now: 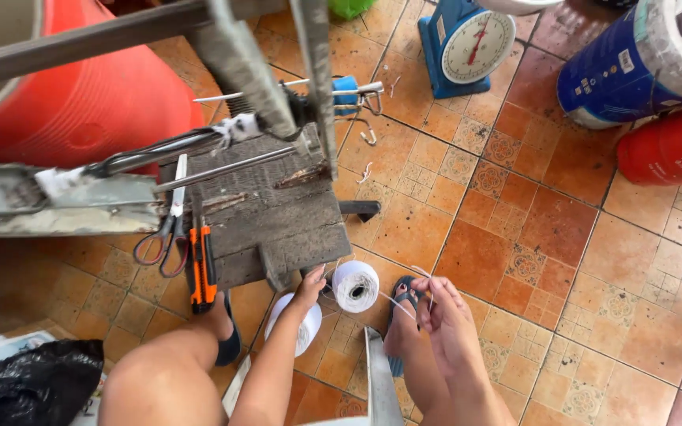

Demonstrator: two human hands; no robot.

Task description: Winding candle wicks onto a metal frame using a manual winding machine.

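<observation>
My right hand (440,306) pinches a thin white string that runs left to a white spool of string (355,285) on the tiled floor. My left hand (309,285) reaches forward beside that spool, fingers at the lower edge of a worn wooden stool (278,213); what it grips is hidden. A second white spool (303,322) lies under my left forearm. My feet in dark sandals rest on the floor near the spools.
On the stool lie scissors (164,237) and an orange utility knife (203,267). A metal frame crosses the top. A red barrel (80,102) stands left, a blue weighing scale (467,43) at the back, a blue-and-white bucket (633,67) and red cylinder (668,146) right, a black bag (29,386) lower left.
</observation>
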